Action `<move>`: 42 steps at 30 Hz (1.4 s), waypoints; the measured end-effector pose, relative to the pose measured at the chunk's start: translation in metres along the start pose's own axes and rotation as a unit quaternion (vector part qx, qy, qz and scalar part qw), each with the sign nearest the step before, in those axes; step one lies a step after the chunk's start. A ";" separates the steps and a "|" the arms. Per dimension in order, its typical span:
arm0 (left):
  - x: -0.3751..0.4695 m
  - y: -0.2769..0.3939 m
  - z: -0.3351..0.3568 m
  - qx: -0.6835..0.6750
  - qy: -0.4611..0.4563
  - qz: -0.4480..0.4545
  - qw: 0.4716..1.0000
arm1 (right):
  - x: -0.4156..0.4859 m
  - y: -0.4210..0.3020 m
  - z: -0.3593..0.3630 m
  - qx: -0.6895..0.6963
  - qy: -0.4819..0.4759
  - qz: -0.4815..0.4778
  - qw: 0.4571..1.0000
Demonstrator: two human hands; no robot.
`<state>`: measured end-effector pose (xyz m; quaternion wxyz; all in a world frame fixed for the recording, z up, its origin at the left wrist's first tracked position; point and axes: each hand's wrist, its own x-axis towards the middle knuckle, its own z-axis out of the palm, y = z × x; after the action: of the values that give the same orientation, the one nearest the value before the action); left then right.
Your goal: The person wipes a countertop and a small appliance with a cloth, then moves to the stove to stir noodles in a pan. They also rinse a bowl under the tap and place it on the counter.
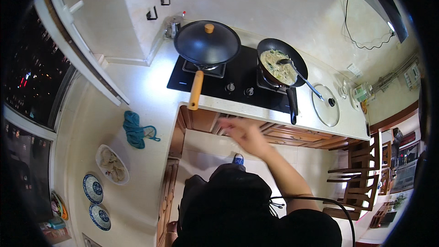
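My right hand, blurred by motion, hangs in front of the counter edge below the stove knobs, fingers spread and nothing seen in them. Low at the counter's left side, a small part of my left hand shows beside my body; its fingers are mostly hidden. On the black gas stove, a wok with a domed black lid and wooden handle sits on the left burner. The right burner bears a black frying pan of cooked noodles with greens, a ladle resting in it.
A glass lid lies right of the stove. On the left counter are a teal cloth, a white dish of dumplings and two blue-patterned bowls. An open window frame reaches over the corner. Wooden chairs stand at right.
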<state>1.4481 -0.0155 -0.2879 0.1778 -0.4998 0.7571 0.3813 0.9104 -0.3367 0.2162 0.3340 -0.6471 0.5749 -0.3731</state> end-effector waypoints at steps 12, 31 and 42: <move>0.188 0.372 -0.347 -0.536 0.141 0.088 0.828 | -0.093 0.230 -0.328 -0.380 0.285 0.087 0.876; 0.421 0.594 -0.468 -0.064 0.408 0.207 0.887 | -0.078 0.248 -0.362 -0.263 0.240 0.232 0.905; 0.421 0.600 -0.477 -0.090 0.335 0.221 0.912 | -0.030 0.296 -0.336 -0.197 0.226 0.178 0.937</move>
<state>0.7821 -0.5110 -0.0139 -0.2207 -0.4323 0.8258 0.2873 0.4709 -0.3420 0.1262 0.1222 -0.4856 0.8029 -0.3234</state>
